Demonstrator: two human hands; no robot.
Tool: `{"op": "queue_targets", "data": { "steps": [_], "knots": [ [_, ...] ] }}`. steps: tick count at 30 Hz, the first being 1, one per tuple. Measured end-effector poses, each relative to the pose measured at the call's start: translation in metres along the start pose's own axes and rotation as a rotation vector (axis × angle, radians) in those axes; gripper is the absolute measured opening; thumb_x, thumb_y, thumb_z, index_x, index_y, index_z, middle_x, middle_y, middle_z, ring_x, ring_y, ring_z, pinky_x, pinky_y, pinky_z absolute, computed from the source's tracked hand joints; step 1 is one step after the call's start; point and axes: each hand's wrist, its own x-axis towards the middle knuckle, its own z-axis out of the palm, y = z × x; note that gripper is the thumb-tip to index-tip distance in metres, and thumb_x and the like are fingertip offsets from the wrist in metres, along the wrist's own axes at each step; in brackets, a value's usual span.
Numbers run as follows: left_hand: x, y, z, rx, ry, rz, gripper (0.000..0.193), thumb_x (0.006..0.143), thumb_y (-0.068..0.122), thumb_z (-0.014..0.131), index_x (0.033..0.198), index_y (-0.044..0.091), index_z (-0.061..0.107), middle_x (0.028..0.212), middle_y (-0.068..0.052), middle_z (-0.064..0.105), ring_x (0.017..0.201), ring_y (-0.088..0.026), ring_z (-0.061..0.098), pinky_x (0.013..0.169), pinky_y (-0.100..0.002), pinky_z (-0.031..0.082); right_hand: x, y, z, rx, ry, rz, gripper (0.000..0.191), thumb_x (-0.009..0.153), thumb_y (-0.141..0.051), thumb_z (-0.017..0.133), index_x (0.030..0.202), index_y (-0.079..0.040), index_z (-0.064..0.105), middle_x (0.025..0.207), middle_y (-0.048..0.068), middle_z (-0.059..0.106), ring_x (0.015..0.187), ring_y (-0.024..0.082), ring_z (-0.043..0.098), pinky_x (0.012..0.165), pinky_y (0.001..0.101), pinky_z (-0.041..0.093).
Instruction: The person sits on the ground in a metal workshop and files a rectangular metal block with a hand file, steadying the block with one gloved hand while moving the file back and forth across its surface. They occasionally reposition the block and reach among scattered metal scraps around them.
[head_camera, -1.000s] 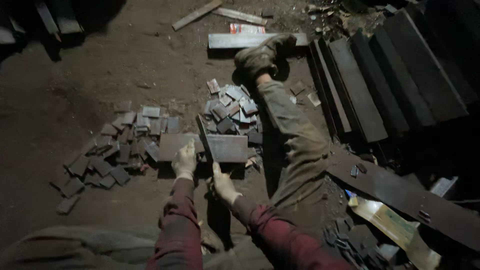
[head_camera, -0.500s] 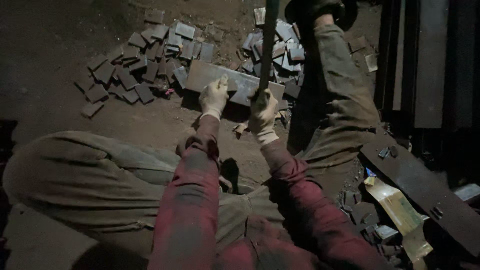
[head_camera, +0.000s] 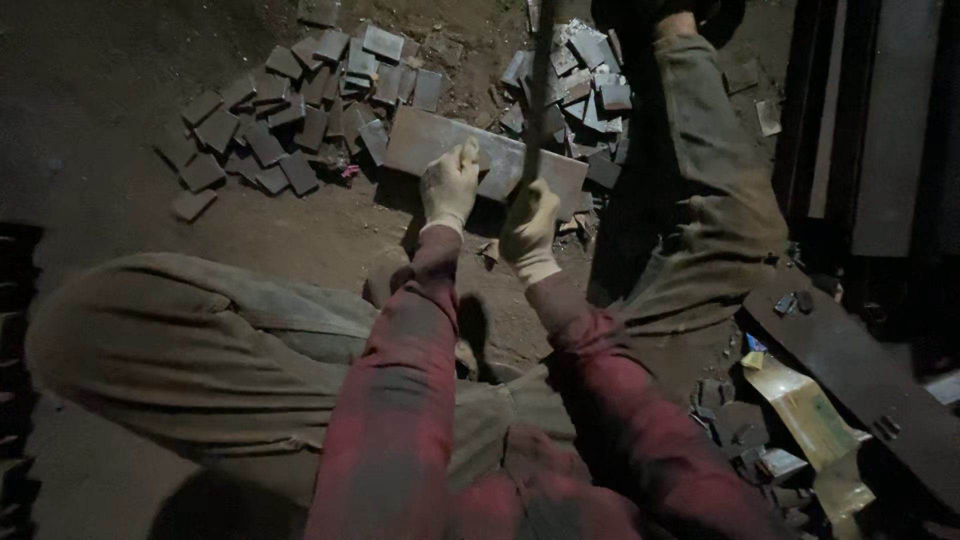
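Note:
I sit on a dirt floor with a flat rectangular metal plate (head_camera: 480, 160) in front of me. My gloved left hand (head_camera: 449, 186) presses down on the plate's near edge. My gloved right hand (head_camera: 529, 226) is closed around the handle of a long dark tool (head_camera: 540, 85) that rises upright over the plate. Small cut metal pieces lie in a pile (head_camera: 290, 110) to the left of the plate and another pile (head_camera: 580, 80) lies behind it.
My right leg (head_camera: 700, 180) stretches out past the plate; my left leg (head_camera: 200, 340) is folded near me. Long dark metal bars (head_camera: 860, 130) are stacked at the right. A dark plate (head_camera: 850, 370) and yellowish packaging (head_camera: 800, 410) lie at lower right.
The view has tilted down toward my lap. My right hand has raised the long tool from lying low across the plate to standing upright. My left hand stays on the plate.

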Motion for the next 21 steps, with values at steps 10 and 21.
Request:
{"op": "queue_targets", "data": {
  "steps": [10, 21],
  "knots": [
    [-0.004, -0.001, 0.005, -0.022, 0.046, 0.026, 0.042, 0.103, 0.042, 0.052, 0.095, 0.008, 0.075, 0.092, -0.024, 0.070, 0.089, -0.048, 0.066, 0.076, -0.057, 0.050, -0.001, 0.012, 0.004, 0.202, -0.051, 0.185, 0.041, 0.109, -0.034, 0.051, 0.122, 0.004, 0.059, 0.085, 0.030, 0.055, 0.073, 0.046, 0.052, 0.062, 0.0529, 0.042],
    [-0.006, 0.005, 0.000, -0.092, 0.031, 0.010, 0.042, 0.103, 0.043, 0.052, 0.100, 0.008, 0.075, 0.094, -0.024, 0.071, 0.091, -0.048, 0.066, 0.076, -0.053, 0.051, -0.005, 0.002, 0.000, 0.165, -0.087, 0.163, 0.044, 0.112, -0.037, 0.054, 0.098, 0.004, 0.061, 0.081, 0.027, 0.057, 0.075, 0.040, 0.053, 0.063, 0.0486, 0.045]
  ]
}}
